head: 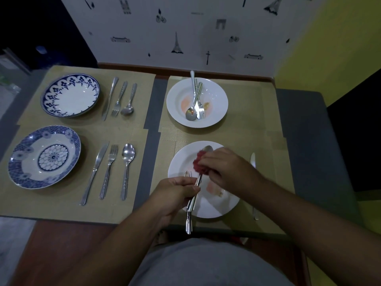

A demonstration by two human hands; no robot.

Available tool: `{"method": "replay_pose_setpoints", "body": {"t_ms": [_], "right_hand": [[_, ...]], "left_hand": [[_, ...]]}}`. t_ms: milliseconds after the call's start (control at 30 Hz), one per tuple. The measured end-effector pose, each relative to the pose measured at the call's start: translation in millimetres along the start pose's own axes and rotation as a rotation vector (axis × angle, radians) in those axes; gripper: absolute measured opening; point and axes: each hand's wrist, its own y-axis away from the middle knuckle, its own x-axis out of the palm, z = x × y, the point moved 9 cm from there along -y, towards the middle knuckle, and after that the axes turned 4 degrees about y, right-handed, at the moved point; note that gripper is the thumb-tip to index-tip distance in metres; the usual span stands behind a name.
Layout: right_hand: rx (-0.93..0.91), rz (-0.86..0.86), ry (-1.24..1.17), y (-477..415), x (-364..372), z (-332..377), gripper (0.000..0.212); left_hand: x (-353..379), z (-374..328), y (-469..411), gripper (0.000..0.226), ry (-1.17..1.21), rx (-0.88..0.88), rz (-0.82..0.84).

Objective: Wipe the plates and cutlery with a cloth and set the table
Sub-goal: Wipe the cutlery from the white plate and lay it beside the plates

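Note:
My left hand (177,191) grips the handles of a spoon (207,149) and a fork (187,174) over the near white plate (214,207). My right hand (224,168) holds a red cloth (201,163) bunched round the spoon's neck, just below its bowl. The near plate carries pinkish smears. A knife (253,162) lies on the mat to the right of this plate, partly hidden by my right forearm. The far white plate (216,96) is smeared too and holds a spoon, a fork and another piece of cutlery (195,100).
On the left mats stand two blue-patterned plates (70,96) (44,156), each with a knife, fork and spoon laid in a row on its right (120,100) (111,170). The wall runs along the table's far edge. A dark chair back is at the right.

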Motion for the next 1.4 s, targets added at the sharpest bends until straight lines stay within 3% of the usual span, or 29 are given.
{"method": "replay_pose_setpoints", "body": {"t_ms": [167,333,433,633,833,1033,1200,1300,1400], "right_hand": [[0.202,-0.068,0.079,-11,-11,-44,0.036],[0.04,-0.009,0.035,-6,1,-5,0.03],[0.039,0.03,0.036,-6,7,-9,0.031],[0.289,-0.095,0.045,-10,-16,-54,0.031],[0.268,-0.08,-0.001,-4,-18,-41,0.026],[0.247,-0.048,-0.038,1,-6,-30,0.035],[0.158,-0.029,-0.038,3,4,-10,0.046],[0.052,0.056,-0.01,4,15,5,0.041],[0.064,0.086,0.002,-3,16,-4,0.038]], "left_hand": [[0,-8,0,0.018,0.026,0.019,0.018],[-2,-10,-3,0.019,-0.001,0.045,-0.005],[-4,-7,-3,0.017,-0.022,0.053,-0.007],[-2,1,-5,0.016,-0.064,0.004,-0.007],[-9,1,-14,0.014,-0.104,-0.011,-0.075],[-13,-5,-13,0.019,-0.149,0.038,-0.133],[-8,-5,-9,0.015,-0.1,0.032,-0.103],[-2,-6,-3,0.011,-0.101,0.034,-0.055],[1,-8,0,0.012,-0.111,0.062,-0.047]]}}
